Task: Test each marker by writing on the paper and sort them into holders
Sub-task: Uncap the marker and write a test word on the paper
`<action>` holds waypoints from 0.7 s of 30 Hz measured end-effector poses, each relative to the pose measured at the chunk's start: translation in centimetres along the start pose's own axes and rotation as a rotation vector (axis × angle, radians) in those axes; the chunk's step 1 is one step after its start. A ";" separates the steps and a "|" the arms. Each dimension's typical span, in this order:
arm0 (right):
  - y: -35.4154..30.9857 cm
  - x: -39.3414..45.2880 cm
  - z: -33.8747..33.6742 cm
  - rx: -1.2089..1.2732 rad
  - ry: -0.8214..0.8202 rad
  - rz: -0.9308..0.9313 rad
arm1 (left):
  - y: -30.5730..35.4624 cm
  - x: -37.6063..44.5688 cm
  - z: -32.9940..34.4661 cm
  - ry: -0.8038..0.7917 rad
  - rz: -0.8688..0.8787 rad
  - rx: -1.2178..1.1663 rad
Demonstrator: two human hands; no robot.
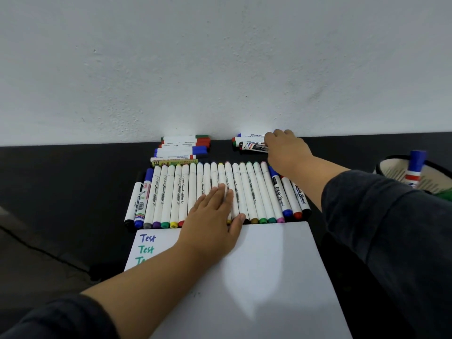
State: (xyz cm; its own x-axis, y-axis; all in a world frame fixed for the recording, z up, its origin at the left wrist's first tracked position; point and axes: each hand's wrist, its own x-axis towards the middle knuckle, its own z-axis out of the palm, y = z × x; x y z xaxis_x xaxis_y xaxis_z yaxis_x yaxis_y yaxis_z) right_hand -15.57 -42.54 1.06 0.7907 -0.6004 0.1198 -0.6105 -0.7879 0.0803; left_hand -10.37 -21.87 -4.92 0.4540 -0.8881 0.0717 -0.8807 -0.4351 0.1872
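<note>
While the dark table (61,192) stretches under everything, we begin with the biggest item on it, the white paper (269,277), which lies nearest us and carries three coloured "Test" words at its left edge. It is light and limp, so a flat palm would be enough to stop it sliding during writing.

Just beyond the paper's far edge lies the long row of markers (254,192), side by side and touching, caps pointing toward us. Our left hand (215,216) rests flat across the middle of that row with straight fingers, holding nothing. These round, smooth plastic barrels look light and stiff, and we judge they will roll readily once one leaves the row; pinching a barrel near its middle seems the safest hold, leaving the cap free to pull.

Against the wall sit two smaller piles: the left pile (183,149) and the right pile (249,143). Our right hand (285,148) reaches onto the right pile, fingers bent over a black-labelled marker (253,146); whether they actually grip it we cannot tell.

At the far right edge a pale holder (391,172) stands with one blue-capped marker (415,170) upright inside it.
</note>
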 end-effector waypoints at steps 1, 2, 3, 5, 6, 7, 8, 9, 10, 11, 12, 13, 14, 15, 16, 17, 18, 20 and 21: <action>-0.2 -0.5 -0.5 0.052 0.001 0.009 | 0.1 -0.1 -0.1 0.002 -0.003 0.004; -0.6 -1.1 -1.1 0.128 -0.005 0.029 | 0.2 -0.1 -0.2 0.002 -0.005 0.012; -0.9 -1.8 -1.9 0.211 -0.021 0.054 | 0.3 -0.1 -0.4 -0.002 -0.003 0.026; -1.7 -3.5 -3.5 0.331 -0.099 0.083 | 0.5 -0.3 -0.8 -0.028 0.016 0.078; -2.1 -4.4 -4.3 0.362 -0.151 0.088 | 0.7 -0.4 -1.1 -0.043 0.033 0.106; -2.5 -5.1 -4.9 0.389 -0.201 0.094 | 1.0 -0.5 -1.4 -0.050 0.048 0.108; -2.9 -6.1 -5.6 0.423 -0.231 0.100 | 1.4 -0.9 -1.8 -0.041 0.059 0.066; -3.3 -7.0 -6.1 0.469 -0.251 0.109 | 1.8 -1.4 -2.3 -0.024 0.053 -0.025; -3.8 -7.9 -6.6 0.528 -0.266 0.121 | 2.4 -2.1 -2.8 -0.015 0.026 -0.162; -4.3 -8.8 -7.1 0.592 -0.283 0.137 | 3.0 -3.1 -3.4 -0.016 -0.006 -0.338; -4.7 -9.6 -7.4 0.657 -0.305 0.156 | 3.6 -4.0 -3.9 -0.028 -0.044 -0.527; -5.3 -10.4 -7.8 0.714 -0.326 0.176 | 4.1 -5.2 -4.6 -0.032 -0.083 -0.707; -5.9 -11.2 -8.2 0.762 -0.338 0.190 | 4.5 -6.4 -5.3 -0.029 -0.122 -0.863; -6.6 -12.0 -8.5 0.801 -0.343 0.200 | 4.8 -7.6 -5.9 -0.018 -0.153 -0.981; -7.3 -12.8 -8.8 0.834 -0.338 0.208 | 4.8 -8.7 -6.4 -0.006 -0.183 -1.055; -7.9 -13.4 -9.0 0.866 -0.330 0.220 | 4.8 -9.5 -6.8 0.003 -0.217 -1.104; -8.7 -14.2 -9.2 0.895 -0.322 0.235 | 4.5 -10.5 -7.0 -0.002 -0.260 -1.140; -10.1 -15.7 -9.5 0.944 -0.306 0.261 | 4.0 -12.2 -7.7 -0.042 -0.344 -1.206; -10.8 -16.5 -9.7 0.962 -0.297 0.267 | 3.7 -13.0 -8.1 -0.063 -0.377 -1.222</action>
State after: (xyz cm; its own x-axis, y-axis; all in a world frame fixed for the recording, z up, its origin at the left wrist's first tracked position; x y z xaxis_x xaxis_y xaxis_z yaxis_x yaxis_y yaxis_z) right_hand -22.43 -22.81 7.83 0.6943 -0.6782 -0.2408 -0.5756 -0.3224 -0.7515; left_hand -18.44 -10.74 2.78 0.6102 -0.7605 -0.2221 0.0118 -0.2716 0.9623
